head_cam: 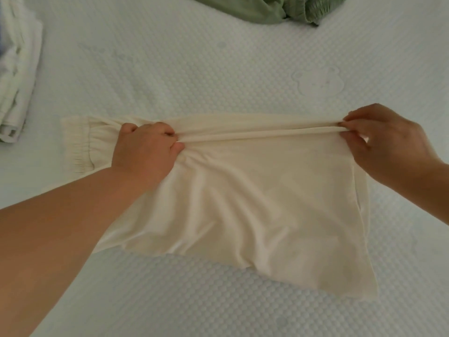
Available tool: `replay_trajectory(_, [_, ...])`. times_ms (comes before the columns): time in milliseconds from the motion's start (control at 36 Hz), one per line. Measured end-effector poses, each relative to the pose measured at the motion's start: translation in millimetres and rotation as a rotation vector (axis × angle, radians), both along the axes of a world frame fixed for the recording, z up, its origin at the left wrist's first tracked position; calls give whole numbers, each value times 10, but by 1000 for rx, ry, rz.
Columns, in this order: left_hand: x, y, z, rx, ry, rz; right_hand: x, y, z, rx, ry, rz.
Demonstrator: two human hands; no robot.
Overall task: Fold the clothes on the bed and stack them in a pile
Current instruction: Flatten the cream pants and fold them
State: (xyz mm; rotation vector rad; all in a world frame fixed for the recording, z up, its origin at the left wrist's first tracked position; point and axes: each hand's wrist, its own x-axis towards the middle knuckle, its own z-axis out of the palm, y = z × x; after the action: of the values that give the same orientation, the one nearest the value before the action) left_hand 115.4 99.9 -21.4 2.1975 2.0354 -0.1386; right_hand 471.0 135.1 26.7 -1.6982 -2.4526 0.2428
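Left hand [145, 147] and right hand [379, 142] both pinch the cream shorts [255, 190] taut so the fold line stays straight on the bed [218, 69].

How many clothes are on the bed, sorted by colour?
Cream: 1, the garment pinched by both hands.
Green: 1 crumpled heap at the far edge; may be more than one piece.
White: 1 folded pile at left; pieces uncountable.
Total: 3 groups.
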Motion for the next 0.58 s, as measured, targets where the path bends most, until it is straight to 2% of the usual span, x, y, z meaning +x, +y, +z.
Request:
replay_trajectory(139, [-40,-20,85,-57,-231,68,64,-39,131,81,80,21])
replay_trajectory(222, [-37,-61,135,-111,-282,91,89,-61,157,89,59,2])
replay_trajectory(389, [47,-181,249,-36,-308,33,43,-49,119,-11,-22,-112])
replay_trajectory(583, [719,145,391,7,-454,79,61,-238,-25,-104,22,-186])
